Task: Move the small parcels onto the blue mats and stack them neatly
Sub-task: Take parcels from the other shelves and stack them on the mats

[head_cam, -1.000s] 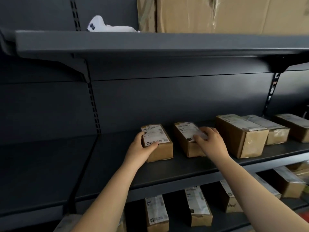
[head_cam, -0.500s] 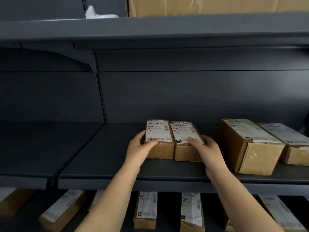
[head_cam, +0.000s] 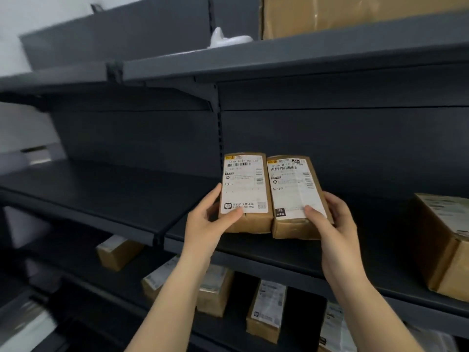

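Both hands grip parcels: our left hand (head_cam: 206,226) clasps the left parcel (head_cam: 245,193), thumb on its label and fingers along its outer side; our right hand (head_cam: 335,226) clasps the right parcel (head_cam: 297,199) likewise. We hold the two side by side, long edges touching, tilted up over the front of the dark middle shelf (head_cam: 106,196). A larger carton (head_cam: 442,243) sits on that shelf, well to the right. Upper shelf (head_cam: 291,55) overhangs close above, bearing a white object (head_cam: 228,39) and a big cardboard box (head_cam: 355,13). More labelled parcels (head_cam: 266,309) lie on the lower shelf beneath our forearms.
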Demonstrator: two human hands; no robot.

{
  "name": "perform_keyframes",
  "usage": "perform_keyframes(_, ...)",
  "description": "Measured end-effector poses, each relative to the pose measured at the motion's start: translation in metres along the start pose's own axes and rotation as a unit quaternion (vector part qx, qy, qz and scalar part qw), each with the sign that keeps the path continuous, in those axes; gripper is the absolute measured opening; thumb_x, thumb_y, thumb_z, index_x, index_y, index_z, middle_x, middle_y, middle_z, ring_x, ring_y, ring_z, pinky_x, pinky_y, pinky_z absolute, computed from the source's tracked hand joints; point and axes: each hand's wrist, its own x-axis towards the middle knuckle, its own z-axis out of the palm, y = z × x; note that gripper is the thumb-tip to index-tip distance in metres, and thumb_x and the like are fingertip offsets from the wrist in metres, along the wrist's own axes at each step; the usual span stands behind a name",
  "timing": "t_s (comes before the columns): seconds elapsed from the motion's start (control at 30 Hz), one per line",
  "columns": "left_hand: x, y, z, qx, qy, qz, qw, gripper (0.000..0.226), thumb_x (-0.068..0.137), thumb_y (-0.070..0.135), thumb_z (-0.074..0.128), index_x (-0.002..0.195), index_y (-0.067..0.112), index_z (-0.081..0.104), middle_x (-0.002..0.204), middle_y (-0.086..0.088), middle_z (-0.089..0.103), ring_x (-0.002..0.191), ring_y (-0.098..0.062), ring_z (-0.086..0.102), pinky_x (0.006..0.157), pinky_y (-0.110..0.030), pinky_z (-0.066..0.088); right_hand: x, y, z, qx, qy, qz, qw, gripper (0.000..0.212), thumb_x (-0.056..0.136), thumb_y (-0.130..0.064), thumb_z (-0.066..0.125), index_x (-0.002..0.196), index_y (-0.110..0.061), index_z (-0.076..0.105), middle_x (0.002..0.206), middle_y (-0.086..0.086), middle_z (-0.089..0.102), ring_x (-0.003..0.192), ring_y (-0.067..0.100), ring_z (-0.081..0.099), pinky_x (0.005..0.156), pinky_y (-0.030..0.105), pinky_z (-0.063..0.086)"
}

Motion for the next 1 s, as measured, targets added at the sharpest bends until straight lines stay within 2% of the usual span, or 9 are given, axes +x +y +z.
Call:
perform_keyframes(0.17, -0.015, 0.007, -0.055, 0.009, 0.058, 0.016, 0.998, 0.058, 0.077, 0.005, 0.071, 0.120, 0.039, 0.050, 0.090, 0.033, 0.067, 0.087, 0.020, 0.058, 0.068, -0.004, 0.048, -0.010, 0.008, 0.042, 0.048, -0.084, 0.018, 0.995, 0.045, 0.077, -0.022, 0.070, 0.118, -0.031, 0.055, 0.121, -0.007, 0.062, 0.111, 0.011, 0.060, 0.086, 0.029, 0.049)
perform_keyframes(0.23, -0.022, 0.010, -0.080, 0.008, 0.076, 0.001, 0.997, 0.059, 0.077, 0.011, 0.072, 0.124, 0.039, 0.050, 0.093, 0.032, 0.068, 0.090, 0.015, 0.061, 0.074, -0.010, 0.051, -0.016, 0.011, 0.065, 0.058, -0.114, 0.027, 0.991, 0.049, 0.072, -0.026, 0.072, 0.117, -0.034, 0.055, 0.122, -0.007, 0.061, 0.111, 0.013, 0.060, 0.089, 0.033, 0.049)
perform_keyframes(0.3, -0.029, 0.012, -0.107, 0.014, 0.105, -0.010, 0.994, 0.060, 0.072, 0.020, 0.075, 0.123, 0.043, 0.051, 0.110, 0.022, 0.066, 0.103, 0.003, 0.060, 0.090, -0.024, 0.050, -0.022, 0.014, 0.091, 0.064, -0.141, 0.034, 0.987, 0.055, 0.066, -0.032, 0.072, 0.118, -0.034, 0.054, 0.122, -0.008, 0.061, 0.111, 0.012, 0.060, 0.089, 0.034, 0.050)
perform_keyframes(0.4, -0.041, 0.017, -0.152, 0.015, 0.150, -0.012, 0.988, 0.071, 0.061, 0.034, 0.084, 0.124, 0.043, 0.052, 0.120, 0.015, 0.063, 0.116, -0.008, 0.055, 0.103, -0.041, 0.043, -0.034, 0.022, 0.137, 0.079, -0.189, 0.044, 0.978, 0.050, 0.074, -0.023, 0.071, 0.119, -0.034, 0.052, 0.122, -0.008, 0.061, 0.108, 0.011, 0.061, 0.082, 0.027, 0.050)
perform_keyframes(0.5, -0.052, 0.021, -0.199, 0.019, 0.188, 0.002, 0.982, 0.069, 0.064, 0.032, 0.078, 0.127, 0.042, 0.052, 0.123, 0.015, 0.062, 0.116, -0.009, 0.057, 0.102, -0.044, 0.045, -0.050, 0.029, 0.187, 0.095, -0.234, 0.066, 0.965, 0.045, 0.082, -0.017, 0.067, 0.119, -0.035, 0.051, 0.119, -0.010, 0.061, 0.104, 0.009, 0.063, 0.072, 0.022, 0.052)
perform_keyframes(0.63, -0.071, 0.029, -0.265, 0.017, 0.250, 0.020, 0.968, 0.058, 0.067, 0.022, 0.080, 0.114, 0.048, 0.055, 0.123, 0.012, 0.063, 0.113, -0.011, 0.059, 0.100, -0.043, 0.046, -0.077, 0.039, 0.255, 0.105, -0.297, 0.086, 0.945, 0.045, 0.082, -0.018, 0.067, 0.119, -0.036, 0.050, 0.121, -0.009, 0.060, 0.111, 0.013, 0.060, 0.090, 0.034, 0.051)
perform_keyframes(0.8, -0.097, 0.042, -0.346, 0.019, 0.311, 0.036, 0.949, 0.060, 0.061, 0.026, 0.079, 0.113, 0.048, 0.055, 0.125, 0.010, 0.062, 0.114, -0.015, 0.059, 0.097, -0.043, 0.048, -0.119, 0.043, 0.337, 0.142, -0.355, 0.107, 0.918, 0.043, 0.083, -0.013, 0.065, 0.119, -0.031, 0.049, 0.117, -0.010, 0.060, 0.108, 0.010, 0.060, 0.079, 0.025, 0.051)
perform_keyframes(0.93, -0.121, 0.054, -0.405, 0.033, 0.351, 0.051, 0.934, 0.067, 0.059, 0.027, 0.075, 0.121, 0.042, 0.053, 0.123, 0.009, 0.062, 0.110, -0.012, 0.061, 0.097, -0.043, 0.048, -0.155, 0.046, 0.398, 0.156, -0.398, 0.117, 0.896, 0.042, 0.083, -0.014, 0.065, 0.118, -0.032, 0.049, 0.116, -0.011, 0.060, 0.110, 0.011, 0.059, 0.083, 0.030, 0.052)
perform_keyframes(1.0, -0.135, 0.058, -0.437, 0.036, 0.373, 0.054, 0.926, 0.065, 0.058, 0.028, 0.076, 0.118, 0.043, 0.054, 0.123, 0.009, 0.063, 0.111, -0.014, 0.060, 0.096, -0.045, 0.048, -0.176, 0.049, 0.430, 0.169, -0.417, 0.123, 0.885, 0.042, 0.082, -0.013, 0.065, 0.117, -0.031, 0.049, 0.117, -0.009, 0.060, 0.111, 0.012, 0.058, 0.083, 0.030, 0.052)
